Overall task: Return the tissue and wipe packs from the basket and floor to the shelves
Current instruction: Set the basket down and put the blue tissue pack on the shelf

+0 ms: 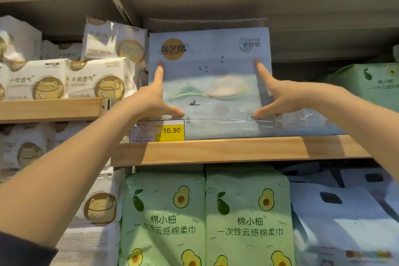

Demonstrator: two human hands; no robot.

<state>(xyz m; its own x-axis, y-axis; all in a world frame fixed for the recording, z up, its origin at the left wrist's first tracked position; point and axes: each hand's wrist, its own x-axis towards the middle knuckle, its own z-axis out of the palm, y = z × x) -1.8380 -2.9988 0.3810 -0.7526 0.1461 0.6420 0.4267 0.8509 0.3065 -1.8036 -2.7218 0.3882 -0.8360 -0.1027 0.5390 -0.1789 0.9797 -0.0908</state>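
Observation:
A large pale-blue tissue pack (207, 84) with a gold round logo and a small boat drawing stands upright on the wooden shelf (226, 150), straight ahead. My left hand (151, 101) lies flat against its left side, index finger pointing up and thumb along the lower edge. My right hand (274, 95) mirrors it on the right side. Both hands touch the pack's front with fingers spread, not curled around it. Neither the basket nor the floor is in view.
A yellow 10.90 price tag (171, 130) sits at the shelf's front left. White cat-print packs (69, 80) fill the left shelves. Two green avocado-print packs (164, 218) stand below, a green pack (367, 82) at right, and pale blue-white packs (345, 211) lower right.

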